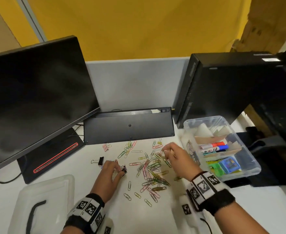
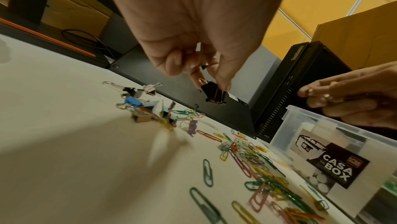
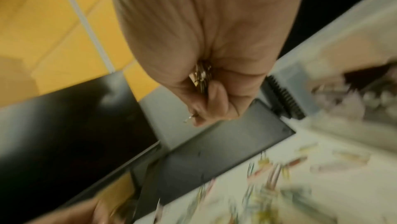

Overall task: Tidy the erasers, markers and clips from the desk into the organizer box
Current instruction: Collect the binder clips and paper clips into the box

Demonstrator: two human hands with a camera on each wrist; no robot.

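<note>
Black binder clip (image 2: 214, 94) pinched in left hand (image 1: 112, 169), paper clips (image 3: 200, 76) bunched in right hand (image 1: 176, 156); clip-gathering step, next carry both to box (image 1: 250, 159) at counter's right edge.

Both forearms reach forward, each wrist wrapped in a black band bearing square coded markers. Left hand (image 1: 112, 171): palm down, low over the surface, fingers (image 2: 223, 81) curled and pinching a black binder clip (image 2: 215, 94) by its wire handle so that it hangs below the fingertips. Right hand (image 1: 177, 159): raised slightly higher and farther forward, closed into a loose fist around a bunch of paper clips (image 3: 200, 76), which show between thumb and curled fingers.
</note>
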